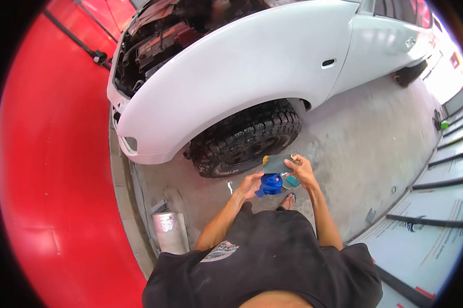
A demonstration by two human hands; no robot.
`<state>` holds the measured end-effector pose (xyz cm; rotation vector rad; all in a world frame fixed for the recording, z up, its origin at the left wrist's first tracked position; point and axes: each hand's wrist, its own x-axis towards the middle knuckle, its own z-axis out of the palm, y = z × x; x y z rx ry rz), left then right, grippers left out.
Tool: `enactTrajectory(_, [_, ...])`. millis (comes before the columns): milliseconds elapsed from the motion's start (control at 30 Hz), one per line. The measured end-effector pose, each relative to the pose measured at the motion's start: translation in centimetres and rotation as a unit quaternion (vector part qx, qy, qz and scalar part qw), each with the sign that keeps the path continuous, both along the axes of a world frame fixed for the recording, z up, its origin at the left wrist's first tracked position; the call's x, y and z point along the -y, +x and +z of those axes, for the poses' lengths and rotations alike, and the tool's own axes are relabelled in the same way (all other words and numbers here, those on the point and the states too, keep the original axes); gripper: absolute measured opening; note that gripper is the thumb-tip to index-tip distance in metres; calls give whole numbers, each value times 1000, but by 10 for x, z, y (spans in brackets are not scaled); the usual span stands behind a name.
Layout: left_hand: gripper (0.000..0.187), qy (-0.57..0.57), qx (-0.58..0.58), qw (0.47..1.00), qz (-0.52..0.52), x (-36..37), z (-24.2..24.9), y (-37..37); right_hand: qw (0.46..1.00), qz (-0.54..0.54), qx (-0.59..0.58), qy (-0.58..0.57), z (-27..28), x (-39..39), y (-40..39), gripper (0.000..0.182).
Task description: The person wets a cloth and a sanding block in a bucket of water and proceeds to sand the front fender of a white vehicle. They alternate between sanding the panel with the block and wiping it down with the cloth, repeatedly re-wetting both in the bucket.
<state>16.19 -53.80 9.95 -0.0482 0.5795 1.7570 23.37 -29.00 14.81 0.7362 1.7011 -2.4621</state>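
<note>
My left hand [251, 184] is closed around a crumpled blue cloth [270, 185], held in front of my chest. My right hand [300, 172] pinches a dark grey sheet [276, 164] that looks like sandpaper, with a bit of yellow pad showing at its left corner. A small round teal-lidded container [292, 181] sits on the floor just below the sheet. Both hands are close together, just in front of the car's front tyre [247, 138]. My foot in a blue sandal [289, 200] shows below the hands.
A white car with its front wing [241, 66] sanded dull and its bonnet area open stands on a grey concrete floor [365, 154]. A red wall [52, 154] curves on the left. A silver roll [165, 226] stands by the kerb. Masked panels [436, 215] lie at right.
</note>
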Motion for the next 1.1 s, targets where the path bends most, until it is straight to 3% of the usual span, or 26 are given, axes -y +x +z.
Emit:
enactTrajectory(133, [60, -56, -60, 996, -38, 18, -6, -22, 997, 6, 4, -83, 15, 22, -2, 32])
enactTrajectory(167, [60, -51, -90, 993, -48, 22, -4, -26, 993, 34, 7, -112, -3, 27, -1, 39])
enactTrajectory(267, [61, -52, -164, 983, -66, 44, 19, -34, 975, 38, 17, -216, -4, 72, -2, 42])
enactTrajectory(333, [61, -68, -201, 975, -69, 60, 17, -44, 958, -20, 26, -283, -4, 95, -4, 45])
enactTrajectory(367, [53, -47, -187, 981, -38, 71, 17, -48, 947, -50, 28, -316, -3, 104, -6, 47])
enactTrajectory(433, [49, -34, -47, 998, 14, 102, -5, -64, 913, -126, 15, -387, -10, 121, -7, 48])
enactTrajectory(500, [45, -25, 77, 995, 56, 120, -25, -76, 867, -277, 2, -415, -30, 141, -11, 46])
enactTrajectory(567, [44, 8, 73, 997, 16, 121, -21, -80, 829, -381, 17, -409, -61, 162, -15, 43])
enactTrajectory(667, [40, 15, 55, 998, -30, 110, 5, -71, 829, -333, 108, -437, -78, 197, -19, 47])
enactTrajectory(700, [39, 4, 39, 999, -35, 101, 20, -64, 868, -241, 90, -425, -101, 203, -21, 55])
enactTrajectory(767, [33, -12, -38, 995, -97, 88, 18, -63, 838, -144, -58, -523, -100, 214, -31, 58])
enactTrajectory(833, [29, -24, -80, 994, -70, 83, 21, -63, 787, -21, -229, -572, -82, 212, -34, 65])
enactTrajectory(867, [27, -28, -103, 992, -62, 81, 23, -64, 822, -122, -136, -540, -107, 200, -36, 63])
enactTrajectory(933, [36, -60, -177, 982, -37, 80, 20, -61, 803, -149, -160, -554, -104, 179, -35, 62])
enactTrajectory(967, [41, -88, -194, 977, -23, 79, 22, -58, 839, -255, -76, -474, -94, 176, -40, 57])
enactTrajectory(1000, [47, -117, -211, 970, -6, 80, 24, -53, 848, -304, -68, -428, -86, 175, -45, 54])
enactTrajectory(1033, [66, -146, -224, 963, -19, 74, 11, -52, 853, -352, -57, -381, -80, 174, -49, 52])
enactTrajectory(1100, [78, -121, -47, 992, 6, 65, 4, -47, 866, -428, -13, -259, -62, 174, -59, 47])
